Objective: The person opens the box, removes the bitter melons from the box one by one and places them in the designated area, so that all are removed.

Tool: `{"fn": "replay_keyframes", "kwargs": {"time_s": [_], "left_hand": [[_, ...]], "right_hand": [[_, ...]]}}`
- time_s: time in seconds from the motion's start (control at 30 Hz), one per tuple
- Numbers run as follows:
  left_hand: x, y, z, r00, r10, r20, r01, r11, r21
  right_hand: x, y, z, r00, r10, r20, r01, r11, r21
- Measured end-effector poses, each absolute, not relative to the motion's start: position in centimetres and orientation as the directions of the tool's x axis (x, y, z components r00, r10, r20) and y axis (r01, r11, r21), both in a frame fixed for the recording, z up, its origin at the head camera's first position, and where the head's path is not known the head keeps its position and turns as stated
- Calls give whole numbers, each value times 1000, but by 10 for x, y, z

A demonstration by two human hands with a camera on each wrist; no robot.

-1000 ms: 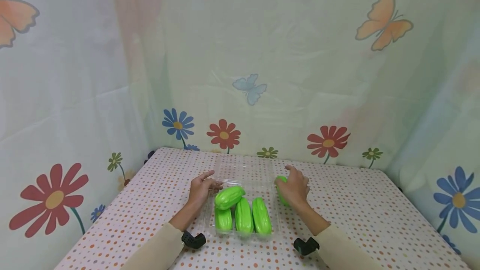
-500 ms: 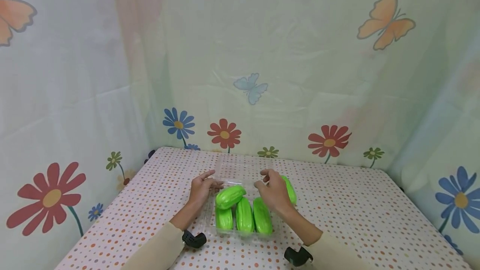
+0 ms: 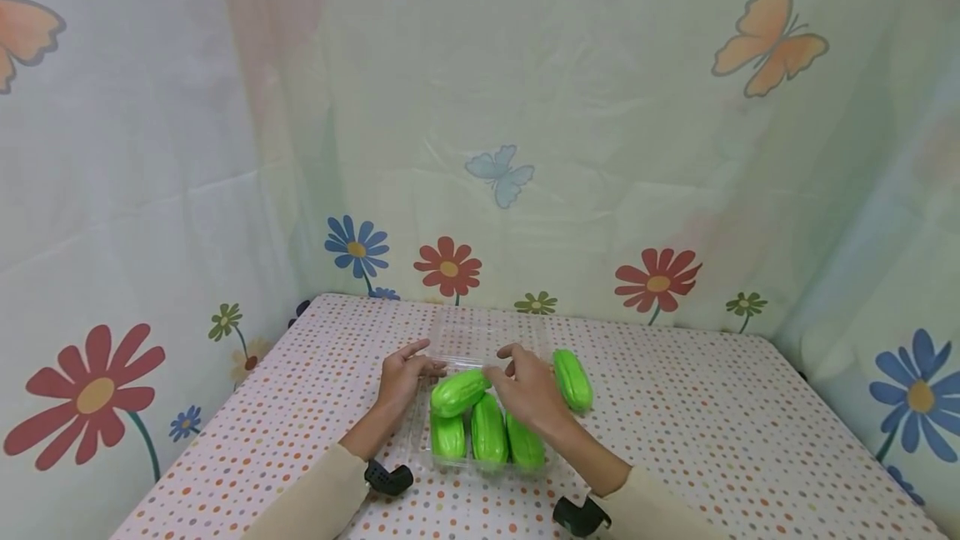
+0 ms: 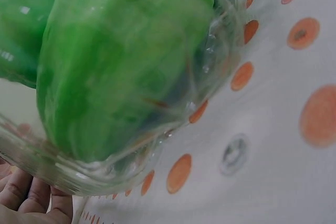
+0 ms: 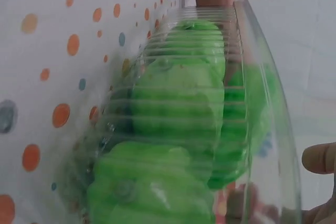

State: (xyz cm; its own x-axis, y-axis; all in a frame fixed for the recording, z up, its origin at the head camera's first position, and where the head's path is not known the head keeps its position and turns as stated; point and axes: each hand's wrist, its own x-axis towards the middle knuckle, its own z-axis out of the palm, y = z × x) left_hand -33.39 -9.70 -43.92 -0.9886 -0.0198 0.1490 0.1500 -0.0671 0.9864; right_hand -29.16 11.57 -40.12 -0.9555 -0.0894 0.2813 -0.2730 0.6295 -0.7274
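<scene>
A clear plastic box [image 3: 487, 466] with its lid [image 3: 476, 333] folded back lies on the table. Inside are several shiny green ridged gourds; one gourd [image 3: 459, 392] lies tilted across another at the left. My left hand [image 3: 400, 379] rests at the box's back left corner, its fingers [image 4: 37, 195] against the outer wall. Over the back right part of the box is my right hand [image 3: 529, 388], thumb and index apart. Its thumb is close to the tilted gourd's right end; I cannot tell whether they touch. One more gourd [image 3: 573, 379] lies outside, right of the box.
A dotted cloth covers the table [image 3: 675, 407]. Behind it and at both sides hang curtains [image 3: 615, 148] printed with flowers and butterflies. Through the box's ribbed wall, the right wrist view shows gourds [image 5: 176, 98] side by side.
My right hand has left the gourd at the right and moved left over the box, near the tilted gourd. The left hand has stayed in place.
</scene>
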Motion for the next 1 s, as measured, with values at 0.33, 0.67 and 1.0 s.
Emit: {"fn": "replay_keyframes", "kwargs": {"time_s": [0.33, 0.67, 1.0], "left_hand": [[-339, -99, -446, -989, -10, 148, 149, -70, 986], [-333, -98, -439, -991, -21, 135, 136, -70, 988], [-342, -98, -444, -989, -34, 144, 144, -24, 989]], "right_hand": [[-286, 99, -398, -969, -160, 187, -246, 687, -684], [-285, 87, -401, -976, -209, 62, -193, 692, -696], [-288, 80, -398, -972, -231, 37, -197, 722, -663]]}}
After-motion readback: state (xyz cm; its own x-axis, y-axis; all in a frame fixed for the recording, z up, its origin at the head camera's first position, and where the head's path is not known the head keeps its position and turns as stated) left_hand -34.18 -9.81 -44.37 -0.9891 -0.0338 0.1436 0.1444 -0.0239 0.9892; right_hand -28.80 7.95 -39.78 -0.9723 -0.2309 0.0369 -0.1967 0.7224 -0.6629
